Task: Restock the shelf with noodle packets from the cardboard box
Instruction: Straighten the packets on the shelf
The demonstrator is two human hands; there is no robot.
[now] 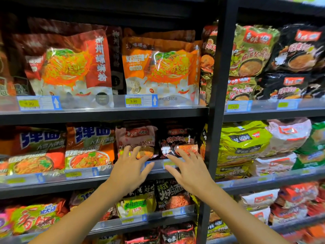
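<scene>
Both grips slack, fingers spread: left hand on pink noodle packet, right hand on glossy black packet.

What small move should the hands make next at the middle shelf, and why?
Probably press both packets back behind the rail. The left hand lies with straight fingers on the pink noodle packet, the right hand likewise on the black noodle packet; both packets lean forward over the shelf rail. Neither hand holds anything.
</scene>
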